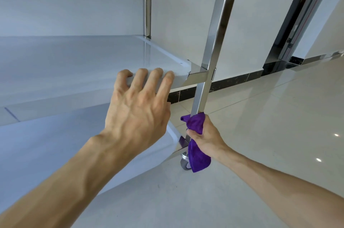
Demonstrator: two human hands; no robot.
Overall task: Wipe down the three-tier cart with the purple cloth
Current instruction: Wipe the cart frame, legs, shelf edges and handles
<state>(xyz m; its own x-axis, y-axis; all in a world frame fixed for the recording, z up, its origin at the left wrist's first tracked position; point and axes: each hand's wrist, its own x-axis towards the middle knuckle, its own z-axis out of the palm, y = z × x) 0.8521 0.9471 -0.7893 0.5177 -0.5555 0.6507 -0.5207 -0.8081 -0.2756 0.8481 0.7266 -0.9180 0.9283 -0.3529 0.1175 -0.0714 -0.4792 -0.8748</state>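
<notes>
Pale glossy floor tiles (260, 116) and a plain white wall (74, 0) all round, so at least the purple stands out.

Starting at my fingers (158, 77): on the left hand (137, 108) they're curled over the front lip of the shelf (74, 64), a bit spread, thumb hidden underneath so can't say what it's doing. Pretty sure that grip is just there to brace the cart (163, 49), since it's on wheels and would roll once I push on the leg.

Right hand (206, 134) is wrapped round the purple cloth (197, 146), and the cloth is bunched round the steel leg (214, 45) low down, between the shelf I'm holding and the bottom shelf (55, 153). Thumb's pinching the fabric against the post; the other fingers are behind it, can't see them. A tail of cloth hangs down past the wheel (184, 162).

What's in the way: the corner bracket (199, 75) above would snag the cloth on an upstroke, and the bottom shelf's corner sits right beside my knuckles. Behind, there's a dark skirting strip (232, 80) and a metal door frame (307, 13), well apart from the cart. Second leg (147, 0) at the back isn't touched.
</notes>
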